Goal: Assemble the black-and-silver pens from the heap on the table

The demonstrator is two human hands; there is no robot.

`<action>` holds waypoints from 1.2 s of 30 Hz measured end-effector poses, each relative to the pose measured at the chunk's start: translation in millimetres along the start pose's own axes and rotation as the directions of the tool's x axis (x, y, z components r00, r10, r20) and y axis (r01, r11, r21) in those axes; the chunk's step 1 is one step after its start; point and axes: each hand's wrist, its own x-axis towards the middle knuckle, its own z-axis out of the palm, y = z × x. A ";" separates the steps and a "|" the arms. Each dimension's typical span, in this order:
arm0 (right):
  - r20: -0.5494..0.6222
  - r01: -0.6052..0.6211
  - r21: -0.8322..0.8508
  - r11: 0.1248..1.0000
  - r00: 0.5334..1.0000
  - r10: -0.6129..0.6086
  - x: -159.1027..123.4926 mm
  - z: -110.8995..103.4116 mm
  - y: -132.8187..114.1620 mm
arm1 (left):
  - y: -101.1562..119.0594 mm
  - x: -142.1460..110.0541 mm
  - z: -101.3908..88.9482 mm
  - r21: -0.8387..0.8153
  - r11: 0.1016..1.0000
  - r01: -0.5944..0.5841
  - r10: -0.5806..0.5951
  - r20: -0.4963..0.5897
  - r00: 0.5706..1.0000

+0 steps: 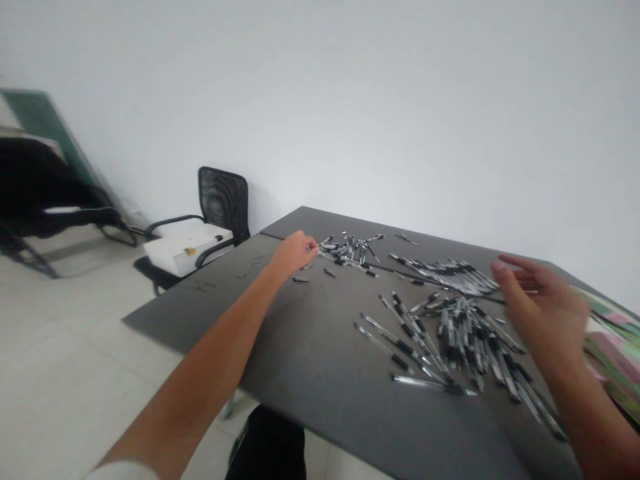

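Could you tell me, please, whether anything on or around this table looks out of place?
Yes: black-and-silver pens lie in crisscrossed heaps on the grey table, with a few strays apart near the left hand. A white box sits on the chair.

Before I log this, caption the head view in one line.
Left hand reaches scattered black-and-silver pens on a dark table; right hand hovers.
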 end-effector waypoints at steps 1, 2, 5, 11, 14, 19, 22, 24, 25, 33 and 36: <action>0.004 -0.007 -0.006 1.000 1.000 0.007 -2.4 -4.5 -1.3 | -9.5 0.6 -1.8 0.010 1.000 -0.004 0.003 0.045 0.999; 0.019 -0.009 -0.018 1.000 1.000 0.009 -3.9 -8.7 -1.7 | -17.3 0.9 -3.4 0.015 1.000 -0.010 0.009 0.087 0.996; 0.045 0.009 -0.080 0.997 0.999 -0.005 -2.8 -16.6 5.4 | -30.2 1.6 -6.5 0.011 0.999 -0.034 0.032 0.180 0.983; 0.150 0.141 -0.199 0.970 0.982 -0.112 14.1 -8.4 50.0 | -26.6 2.4 -5.6 -0.027 0.996 -0.084 0.089 0.258 0.962; 0.220 0.143 -0.250 0.958 0.972 -0.088 18.9 -2.6 72.5 | -22.0 2.2 -2.9 -0.026 0.995 -0.096 0.099 0.238 0.966; 0.352 0.228 -0.298 0.927 0.929 -0.116 21.5 15.0 89.3 | -12.8 2.2 3.2 -0.008 0.994 -0.105 0.105 0.164 0.981; 0.451 0.299 -0.290 0.909 0.880 -0.146 35.4 41.3 82.6 | -7.5 1.6 7.0 -0.010 0.994 -0.112 0.113 0.117 0.987; 0.519 0.351 -0.283 0.892 0.838 -0.165 51.4 65.3 73.2 | -5.4 1.1 9.2 -0.011 0.994 -0.112 0.113 0.094 0.989; 0.556 0.377 -0.284 0.882 0.814 -0.169 60.4 78.2 68.1 | -4.8 0.9 10.0 -0.011 0.994 -0.109 0.110 0.083 0.990; 0.733 0.475 -0.354 0.805 0.676 -0.076 105.4 157.9 48.4 | -3.2 0.7 7.3 -0.030 0.997 -0.070 0.070 0.000 0.998; 0.755 0.486 -0.392 0.781 0.656 -0.029 109.8 169.4 51.1 | 0.7 0.6 4.1 -0.047 0.997 -0.068 0.067 -0.011 0.998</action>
